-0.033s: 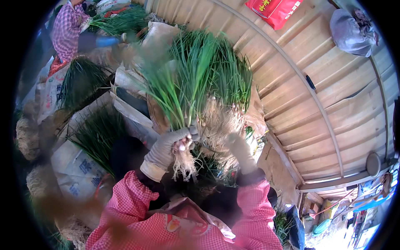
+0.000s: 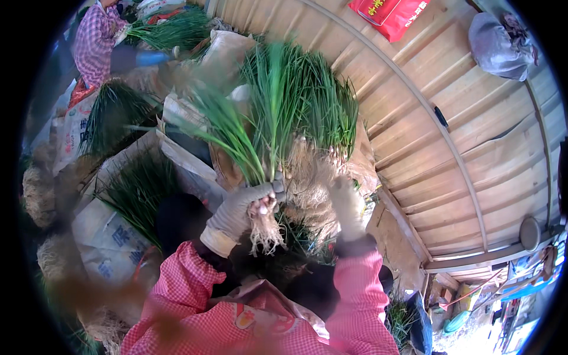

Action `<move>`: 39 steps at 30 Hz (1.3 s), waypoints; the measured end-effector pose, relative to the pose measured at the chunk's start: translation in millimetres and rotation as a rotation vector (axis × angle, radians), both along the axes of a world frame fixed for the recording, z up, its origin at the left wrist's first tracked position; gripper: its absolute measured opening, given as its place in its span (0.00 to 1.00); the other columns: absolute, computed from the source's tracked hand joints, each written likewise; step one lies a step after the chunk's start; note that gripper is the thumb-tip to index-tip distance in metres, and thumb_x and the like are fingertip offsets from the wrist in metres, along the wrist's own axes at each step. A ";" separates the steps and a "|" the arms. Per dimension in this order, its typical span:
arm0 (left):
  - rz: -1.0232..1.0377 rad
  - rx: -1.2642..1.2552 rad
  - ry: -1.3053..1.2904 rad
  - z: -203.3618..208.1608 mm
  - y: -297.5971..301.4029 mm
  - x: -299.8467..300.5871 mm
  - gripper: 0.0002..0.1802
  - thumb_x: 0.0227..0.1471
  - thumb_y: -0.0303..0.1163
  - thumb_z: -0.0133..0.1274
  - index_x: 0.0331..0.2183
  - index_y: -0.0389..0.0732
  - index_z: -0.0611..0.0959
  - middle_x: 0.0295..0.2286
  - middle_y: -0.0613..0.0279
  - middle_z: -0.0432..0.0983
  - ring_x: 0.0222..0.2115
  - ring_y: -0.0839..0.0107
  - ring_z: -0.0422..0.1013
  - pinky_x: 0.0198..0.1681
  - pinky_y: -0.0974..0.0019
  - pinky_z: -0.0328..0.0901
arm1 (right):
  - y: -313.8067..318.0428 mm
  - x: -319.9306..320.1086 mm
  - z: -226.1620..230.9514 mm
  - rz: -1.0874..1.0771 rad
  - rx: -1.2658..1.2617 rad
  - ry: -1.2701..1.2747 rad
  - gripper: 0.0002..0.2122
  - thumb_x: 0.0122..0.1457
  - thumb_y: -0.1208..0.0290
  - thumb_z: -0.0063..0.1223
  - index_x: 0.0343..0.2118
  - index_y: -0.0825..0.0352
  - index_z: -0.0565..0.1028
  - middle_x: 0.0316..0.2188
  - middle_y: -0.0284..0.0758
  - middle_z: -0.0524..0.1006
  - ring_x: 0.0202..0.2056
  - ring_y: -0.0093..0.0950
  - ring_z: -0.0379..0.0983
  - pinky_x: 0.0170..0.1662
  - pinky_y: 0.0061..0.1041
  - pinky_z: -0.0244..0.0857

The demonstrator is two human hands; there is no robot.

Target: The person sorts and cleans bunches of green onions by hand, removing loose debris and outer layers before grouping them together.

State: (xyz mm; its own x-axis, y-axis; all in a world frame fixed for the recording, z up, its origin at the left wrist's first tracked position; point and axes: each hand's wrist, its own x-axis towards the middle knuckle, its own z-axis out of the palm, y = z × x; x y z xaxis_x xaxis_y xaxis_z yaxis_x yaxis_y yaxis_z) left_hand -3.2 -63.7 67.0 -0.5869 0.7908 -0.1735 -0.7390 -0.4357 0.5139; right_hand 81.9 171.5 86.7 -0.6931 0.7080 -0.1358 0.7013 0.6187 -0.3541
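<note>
My left hand (image 2: pixel 236 212), in a pale work glove, is closed round the lower stems of a bunch of green onions (image 2: pixel 244 152). Their long leaves fan up and away, and whitish bulbs with stringy roots hang below my fist. To the right, my right hand (image 2: pixel 345 201), also gloved, is smeared by motion, so its fingers cannot be made out. It is close to the rooty end of a large pile of green onions (image 2: pixel 319 112). That pile lies with leaves pointing away and tangled pale roots (image 2: pixel 307 177) toward me.
More green onions (image 2: pixel 139 195) lie on white printed sacks (image 2: pixel 109 245) at the left. Another person (image 2: pixel 94 44) in a checked top handles greens at the far left. A ribbed wall (image 2: pixel 426 148) curves along the right, with a grey bag (image 2: pixel 500 50) hanging on it.
My right hand has moved slightly up and right, toward the pile's roots. The held leaves have spread apart somewhat, part swinging left. My left hand keeps its grip in nearly the same place.
</note>
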 end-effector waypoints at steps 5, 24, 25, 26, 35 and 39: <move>-0.247 -0.078 -0.105 -9.8 11.6 3.9 0.11 0.50 0.36 0.53 0.33 0.38 0.76 0.12 0.78 0.52 0.13 0.82 0.50 0.21 0.77 0.52 | 49.0 -58.5 -28.8 0.088 0.270 0.045 0.25 0.54 0.50 0.46 0.41 0.70 0.64 0.31 0.47 0.75 0.33 0.42 0.74 0.36 0.38 0.66; -0.146 -0.220 0.050 -80.1 70.9 4.8 0.14 0.44 0.41 0.59 0.21 0.41 0.77 0.15 0.69 0.68 0.13 0.80 0.61 0.16 0.77 0.57 | -95.4 20.5 -19.2 0.429 0.781 0.381 0.14 0.58 0.61 0.44 0.43 0.64 0.65 0.28 0.43 0.73 0.23 0.38 0.73 0.25 0.35 0.67; -0.157 -0.199 0.023 -83.8 70.4 4.3 0.13 0.44 0.41 0.59 0.21 0.41 0.77 0.16 0.69 0.69 0.13 0.80 0.61 0.16 0.76 0.57 | -92.4 22.5 -18.4 0.452 0.635 0.283 0.15 0.58 0.62 0.44 0.45 0.64 0.65 0.29 0.43 0.73 0.21 0.38 0.73 0.24 0.35 0.68; -0.161 -0.183 -0.006 -91.1 67.1 2.4 0.13 0.45 0.40 0.59 0.22 0.42 0.77 0.16 0.70 0.69 0.13 0.80 0.61 0.16 0.76 0.58 | -89.2 23.3 -18.3 0.481 0.483 0.188 0.15 0.59 0.63 0.44 0.46 0.64 0.65 0.29 0.44 0.74 0.20 0.38 0.73 0.22 0.35 0.68; -0.158 -0.353 0.083 -74.5 63.3 7.5 0.09 0.47 0.36 0.54 0.25 0.39 0.79 0.17 0.69 0.73 0.12 0.82 0.63 0.11 0.78 0.53 | -19.0 -40.9 -30.1 0.522 0.008 0.394 0.30 0.52 0.63 0.54 0.56 0.65 0.55 0.42 0.45 0.70 0.36 0.33 0.71 0.36 0.30 0.66; -0.212 -0.192 -0.030 -87.7 54.2 -1.0 0.08 0.48 0.34 0.54 0.26 0.39 0.79 0.19 0.68 0.75 0.14 0.80 0.65 0.17 0.76 0.61 | -44.5 -42.9 -20.3 0.597 0.170 0.143 0.20 0.56 0.63 0.48 0.51 0.63 0.62 0.41 0.42 0.73 0.38 0.33 0.73 0.41 0.31 0.67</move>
